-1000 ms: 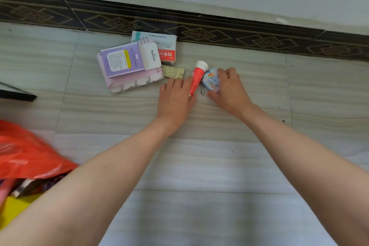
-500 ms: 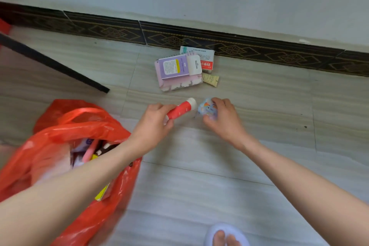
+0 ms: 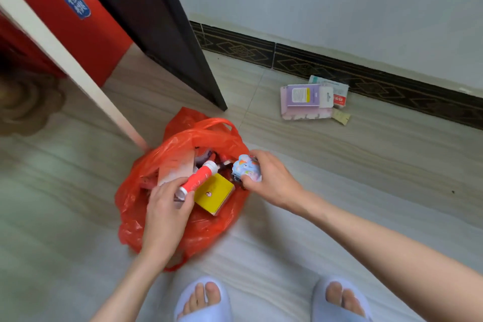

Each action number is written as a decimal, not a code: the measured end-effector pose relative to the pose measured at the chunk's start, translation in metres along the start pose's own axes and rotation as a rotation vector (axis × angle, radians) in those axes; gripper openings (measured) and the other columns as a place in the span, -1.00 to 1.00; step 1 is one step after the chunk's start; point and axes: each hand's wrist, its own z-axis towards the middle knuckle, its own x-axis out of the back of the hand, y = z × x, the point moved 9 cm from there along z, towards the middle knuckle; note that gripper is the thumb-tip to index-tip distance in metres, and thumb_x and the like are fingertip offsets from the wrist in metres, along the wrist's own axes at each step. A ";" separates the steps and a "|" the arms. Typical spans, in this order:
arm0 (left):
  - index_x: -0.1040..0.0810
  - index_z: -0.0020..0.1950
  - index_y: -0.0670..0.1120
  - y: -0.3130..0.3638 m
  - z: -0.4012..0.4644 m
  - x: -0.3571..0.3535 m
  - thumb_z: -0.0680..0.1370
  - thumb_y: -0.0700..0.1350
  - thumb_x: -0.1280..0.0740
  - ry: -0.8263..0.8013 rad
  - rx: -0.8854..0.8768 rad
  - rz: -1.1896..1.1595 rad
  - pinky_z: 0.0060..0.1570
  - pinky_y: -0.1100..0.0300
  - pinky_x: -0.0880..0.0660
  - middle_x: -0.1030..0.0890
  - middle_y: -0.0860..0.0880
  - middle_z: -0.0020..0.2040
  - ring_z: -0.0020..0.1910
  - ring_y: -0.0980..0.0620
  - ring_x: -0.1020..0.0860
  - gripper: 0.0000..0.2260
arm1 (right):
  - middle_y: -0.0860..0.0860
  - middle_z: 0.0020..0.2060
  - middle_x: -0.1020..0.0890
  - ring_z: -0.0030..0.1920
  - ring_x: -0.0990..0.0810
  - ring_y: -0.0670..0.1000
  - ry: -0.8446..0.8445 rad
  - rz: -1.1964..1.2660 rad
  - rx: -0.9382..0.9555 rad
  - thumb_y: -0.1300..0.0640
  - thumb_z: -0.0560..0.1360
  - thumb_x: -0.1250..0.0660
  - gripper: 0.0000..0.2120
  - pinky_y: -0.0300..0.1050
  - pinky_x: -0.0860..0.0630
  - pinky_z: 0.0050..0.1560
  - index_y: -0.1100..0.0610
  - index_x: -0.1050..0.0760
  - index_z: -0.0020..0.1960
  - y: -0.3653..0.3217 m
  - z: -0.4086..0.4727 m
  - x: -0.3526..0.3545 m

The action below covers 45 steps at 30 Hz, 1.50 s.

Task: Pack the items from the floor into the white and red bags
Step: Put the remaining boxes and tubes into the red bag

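Note:
The red plastic bag (image 3: pixel 146 206) stands open on the floor in front of my feet, with a yellow box (image 3: pixel 213 195) and other items inside. My left hand (image 3: pixel 167 214) grips a red and white tube (image 3: pixel 200 178) over the bag's mouth. My right hand (image 3: pixel 271 180) holds a small blue printed item (image 3: pixel 247 168) at the bag's right rim. By the wall lie a purple notebook pack (image 3: pixel 304 100), a white and red box (image 3: pixel 337 90) and a small yellowish tag (image 3: pixel 341 116). No white bag is in view.
A dark door panel (image 3: pixel 156 23) and a white post (image 3: pixel 68 60) stand behind the bag, with a red box (image 3: pixel 78 21) at the upper left. My two feet in pale blue slippers (image 3: pixel 201 300) are at the bottom. A patterned dark skirting (image 3: pixel 339 70) runs along the wall.
Both hands lifted the tube and the blue item off the floor and carried them left and back over the red bag. My view swung left with them.

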 end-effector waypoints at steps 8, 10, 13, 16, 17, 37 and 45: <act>-0.55 0.03 -0.25 -0.032 0.003 0.024 0.39 -0.35 -0.43 0.262 0.030 0.077 0.02 0.18 -0.33 -0.52 -0.21 -0.03 -0.05 -0.05 -0.41 -0.76 | 0.09 0.15 -0.44 0.16 -0.43 0.12 0.055 -0.068 0.075 -0.02 0.47 -0.31 -0.61 -0.10 -0.34 0.06 0.15 -0.34 0.19 -0.038 0.039 -0.024; -0.54 0.03 -0.26 -0.039 0.007 0.017 0.39 -0.33 -0.43 0.246 0.062 0.089 0.02 0.10 -0.41 -0.46 -0.22 -0.02 -0.05 -0.12 -0.46 -0.77 | 0.09 0.16 -0.42 0.14 -0.44 0.12 0.076 -0.068 0.059 -0.03 0.47 -0.32 -0.61 -0.09 -0.36 0.06 0.16 -0.36 0.18 -0.038 0.046 -0.026; -0.50 0.06 -0.26 -0.045 0.017 0.001 0.41 -0.26 -0.43 0.146 0.108 0.126 -0.04 -0.07 -0.48 -0.45 -0.23 -0.01 -0.04 -0.23 -0.49 -0.74 | 0.07 0.22 -0.43 0.22 -0.43 0.08 0.052 -0.032 0.064 -0.05 0.48 -0.30 -0.59 -0.08 -0.38 0.18 0.13 -0.40 0.23 -0.039 0.054 -0.035; -0.46 0.13 -0.24 -0.037 0.020 -0.010 0.50 -0.10 -0.31 0.094 0.098 0.251 -0.05 -0.08 -0.47 -0.49 -0.23 0.05 -0.03 -0.24 -0.48 -0.71 | 0.06 0.38 -0.34 0.40 -0.28 0.04 -0.043 -0.051 0.097 -0.06 0.51 -0.26 -0.50 -0.13 -0.22 0.37 0.12 -0.30 0.38 -0.036 0.048 -0.049; -0.45 0.18 -0.23 -0.032 0.018 -0.015 0.52 -0.06 -0.26 0.066 0.069 0.312 -0.04 -0.08 -0.48 -0.50 -0.22 0.11 0.00 -0.23 -0.48 -0.68 | 0.06 0.41 -0.30 0.43 -0.25 0.03 -0.044 -0.068 0.112 -0.04 0.52 -0.25 -0.49 -0.13 -0.19 0.39 0.12 -0.28 0.40 -0.034 0.045 -0.049; -0.40 0.30 -0.19 0.101 0.055 -0.109 0.46 -0.07 -0.10 -0.307 -0.538 0.391 0.27 -0.12 -0.33 -0.38 -0.25 0.36 0.37 -0.25 -0.33 -0.55 | 0.17 0.40 -0.30 0.39 -0.28 0.16 0.168 -0.258 -0.116 0.14 0.54 -0.22 -0.49 -0.05 -0.22 0.35 0.19 -0.18 0.45 0.101 0.031 0.086; 0.04 0.51 -0.15 0.156 0.135 -0.245 0.54 -0.04 -0.22 -0.614 -0.603 0.590 0.45 0.00 0.00 0.01 -0.18 0.52 0.50 -0.16 0.04 -0.36 | 0.21 0.37 -0.31 0.35 -0.29 0.21 0.236 -0.262 -0.363 0.16 0.53 -0.20 -0.50 0.01 -0.29 0.30 0.23 -0.19 0.42 0.207 0.073 0.149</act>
